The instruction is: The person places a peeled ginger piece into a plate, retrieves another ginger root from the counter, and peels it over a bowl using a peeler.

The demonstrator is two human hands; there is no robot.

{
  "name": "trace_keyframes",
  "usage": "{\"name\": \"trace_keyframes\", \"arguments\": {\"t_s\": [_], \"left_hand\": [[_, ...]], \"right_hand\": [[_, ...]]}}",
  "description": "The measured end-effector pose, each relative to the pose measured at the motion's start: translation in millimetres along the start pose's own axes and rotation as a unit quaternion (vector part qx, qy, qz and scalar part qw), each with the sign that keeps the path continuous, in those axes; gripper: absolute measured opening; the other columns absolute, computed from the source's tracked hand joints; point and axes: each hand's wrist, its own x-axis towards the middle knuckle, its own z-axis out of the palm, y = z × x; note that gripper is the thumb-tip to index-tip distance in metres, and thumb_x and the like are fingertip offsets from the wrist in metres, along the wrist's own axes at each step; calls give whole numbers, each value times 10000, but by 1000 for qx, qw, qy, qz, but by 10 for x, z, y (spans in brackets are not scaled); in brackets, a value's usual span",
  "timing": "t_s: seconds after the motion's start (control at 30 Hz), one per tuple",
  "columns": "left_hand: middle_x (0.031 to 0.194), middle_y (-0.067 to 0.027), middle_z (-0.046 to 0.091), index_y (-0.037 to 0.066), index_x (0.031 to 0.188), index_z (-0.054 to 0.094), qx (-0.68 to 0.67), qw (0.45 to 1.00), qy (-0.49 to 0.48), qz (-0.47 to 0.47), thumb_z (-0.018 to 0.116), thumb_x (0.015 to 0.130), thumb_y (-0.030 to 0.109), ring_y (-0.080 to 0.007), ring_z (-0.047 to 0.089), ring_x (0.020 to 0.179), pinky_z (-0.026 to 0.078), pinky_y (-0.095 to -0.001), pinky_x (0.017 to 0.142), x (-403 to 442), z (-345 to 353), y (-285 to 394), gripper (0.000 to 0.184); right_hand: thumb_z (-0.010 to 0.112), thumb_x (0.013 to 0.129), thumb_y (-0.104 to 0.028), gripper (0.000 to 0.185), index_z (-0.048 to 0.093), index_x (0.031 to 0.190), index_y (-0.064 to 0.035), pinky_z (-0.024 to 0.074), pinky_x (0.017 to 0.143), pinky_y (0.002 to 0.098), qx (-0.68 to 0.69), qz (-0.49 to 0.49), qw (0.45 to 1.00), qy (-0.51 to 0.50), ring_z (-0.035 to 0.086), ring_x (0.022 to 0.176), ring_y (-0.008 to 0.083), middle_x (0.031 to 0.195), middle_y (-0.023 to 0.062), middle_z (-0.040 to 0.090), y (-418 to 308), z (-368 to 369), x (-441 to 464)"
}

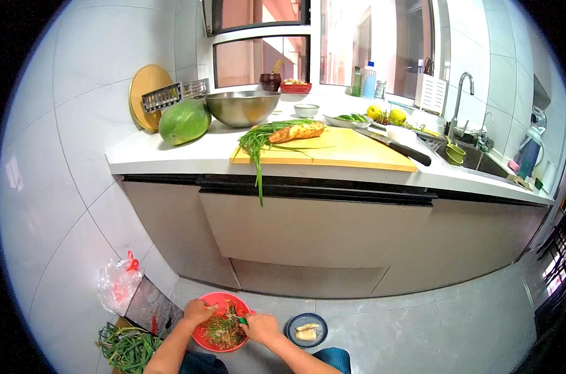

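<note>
On the floor between my knees stands a red plastic basin [197,335] with green and brown plant scraps in it. My left hand [199,311] is over its left rim, fingers closed around a small pale piece [212,308], too small to name. My right hand [262,328] is closed on a green-handled tool [242,320] at the right rim. Its short working end points into the basin; whether it is a peeler or a small knife I cannot tell. Right of the basin, a dark round plate [306,341] holds several pale peeled pieces [306,331].
A heap of green stalks [126,348] and a clear plastic bag [119,288] are at the left. On the counter are a watermelon [184,122], a steel bowl [242,108], a cutting board [345,149] with greens and a root [297,131], a knife [400,148], and a sink [482,163].
</note>
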Motion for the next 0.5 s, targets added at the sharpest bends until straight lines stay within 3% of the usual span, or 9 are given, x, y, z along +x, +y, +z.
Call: {"name": "trace_keyframes", "arguments": {"t_s": [0.1, 0.17, 0.23, 0.3, 0.37, 0.5], "left_hand": [[931, -175, 717, 70, 936, 755, -111, 990, 83, -27, 679, 809, 569, -299, 686, 927, 524, -402, 850, 70, -419, 236, 520], [897, -154, 704, 45, 922, 731, -291, 937, 190, 45, 719, 853, 374, -256, 679, 863, 520, -369, 796, 45, -926, 585, 337], [901, -124, 672, 21, 924, 688, -329, 835, 389, 207, 711, 864, 165, -214, 647, 848, 504, -345, 786, -47, -1534, 1108, 157], [929, -110, 641, 18, 968, 656, -327, 779, 447, 293, 701, 844, 71, -225, 625, 890, 490, -340, 825, -216, -2214, 1677, 142], [961, -103, 638, 22, 990, 647, -261, 748, 500, 351, 704, 832, 79, -232, 613, 923, 474, -329, 854, -252, -2728, 2198, 178], [1015, -97, 647, 45, 1048, 641, -174, 744, 478, 433, 691, 841, 153, -279, 601, 996, 468, -364, 895, 201, -3318, 3128, 238]], "right_hand": [[626, 878, -394, 353, 662, 942, -49, 540, 687, 485, 27, 0, 1000, -2, 690, 791, 356, 826, 179, 699, 52, 13, -41], [612, 885, -420, 372, 667, 963, -61, 541, 710, 484, 26, 1, 1000, -13, 690, 816, 357, 847, 169, 705, 75, -23, -35], [601, 890, -439, 386, 668, 985, -71, 540, 720, 486, 27, 6, 999, -27, 691, 827, 357, 858, 166, 707, 45, -103, -30], [591, 894, -457, 401, 668, 1008, -80, 539, 731, 488, 27, 11, 998, -47, 691, 839, 357, 869, 163, 709, 10, -140, -28], [572, 902, -484, 422, 669, 1044, -99, 539, 743, 485, 38, 30, 997, -58, 691, 868, 353, 897, 166, 711, -14, -159, -6], [564, 906, -491, 427, 665, 1062, -107, 539, 747, 485, 43, 24, 997, -66, 690, 890, 354, 923, 171, 711, 25, -180, 3]]}}
